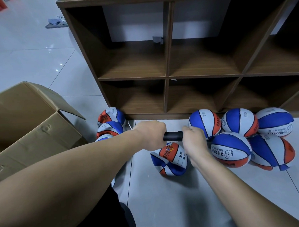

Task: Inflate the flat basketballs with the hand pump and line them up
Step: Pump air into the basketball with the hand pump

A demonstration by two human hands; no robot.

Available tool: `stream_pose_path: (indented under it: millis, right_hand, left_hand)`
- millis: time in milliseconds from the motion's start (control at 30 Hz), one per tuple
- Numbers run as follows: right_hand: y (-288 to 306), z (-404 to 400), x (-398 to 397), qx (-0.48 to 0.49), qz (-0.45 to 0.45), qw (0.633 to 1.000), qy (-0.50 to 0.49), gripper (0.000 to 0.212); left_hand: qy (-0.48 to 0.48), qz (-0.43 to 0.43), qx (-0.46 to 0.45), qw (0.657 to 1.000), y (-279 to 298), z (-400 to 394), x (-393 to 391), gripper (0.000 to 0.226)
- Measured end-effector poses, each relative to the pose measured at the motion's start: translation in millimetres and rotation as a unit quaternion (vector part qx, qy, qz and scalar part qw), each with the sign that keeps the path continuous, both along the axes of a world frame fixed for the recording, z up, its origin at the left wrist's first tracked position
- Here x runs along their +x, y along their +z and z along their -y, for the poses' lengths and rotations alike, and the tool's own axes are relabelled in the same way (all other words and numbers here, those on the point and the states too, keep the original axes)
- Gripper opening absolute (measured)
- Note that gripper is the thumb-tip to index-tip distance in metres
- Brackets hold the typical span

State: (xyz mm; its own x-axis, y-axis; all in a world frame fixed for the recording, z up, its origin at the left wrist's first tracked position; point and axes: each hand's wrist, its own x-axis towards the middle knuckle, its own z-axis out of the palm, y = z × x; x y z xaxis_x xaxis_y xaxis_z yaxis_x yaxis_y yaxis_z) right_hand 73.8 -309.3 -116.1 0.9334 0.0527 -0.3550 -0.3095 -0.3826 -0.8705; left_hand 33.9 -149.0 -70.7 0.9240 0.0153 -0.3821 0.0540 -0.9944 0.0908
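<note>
Cardboard box (31, 122): open, flaps up, on the tiled floor at far left.
Flat balls (110, 122): a small stack of limp blue, white and orange ones, wedged between the box and the shelf's corner.
Left hand (150, 134): fingers curled tight round the left end of the black pump handle (173, 136).
Ball being pumped (169, 159): directly under the handle, on the floor, still dented and slack.
Right hand (194, 142): fingers wrapped round the handle's right end, knuckles up.
Round balls (240, 122): five plump ones clustered on the floor at right, touching each other, the back three against the shelf's base.
Wooden shelf (168, 76): brown cubbies standing behind everything.
</note>
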Motion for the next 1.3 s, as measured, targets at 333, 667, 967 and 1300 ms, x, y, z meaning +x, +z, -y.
stream_pose_path:
  millis: [333, 667, 967, 1300]
  right_hand:
    - [-2.7, 27.4, 16.1, -0.006, -0.013, 1.000, -0.019, 0.042]
    - [-6.3, 52.7, 34.3, 0.012, -0.044, 0.992, -0.120, 0.030]
    - [9.7, 17.5, 15.5, 0.011, 0.010, 0.996, -0.088, 0.037]
    - [11.7, -4.9, -3.4, 0.005, 0.021, 0.999, -0.043, 0.034]
  left_hand:
    - [0.005, -0.031, -0.016, 0.999, 3.9, -12.3, 2.9, 0.008]
    - [0.010, -0.045, -0.015, 0.999, 3.8, -23.4, -1.2, 0.007]
    - [0.001, 0.004, 0.003, 1.000, 14.8, -10.7, -1.0, 0.009]
    - [-0.006, 0.019, 0.029, 0.999, 20.6, -0.7, -4.1, 0.018]
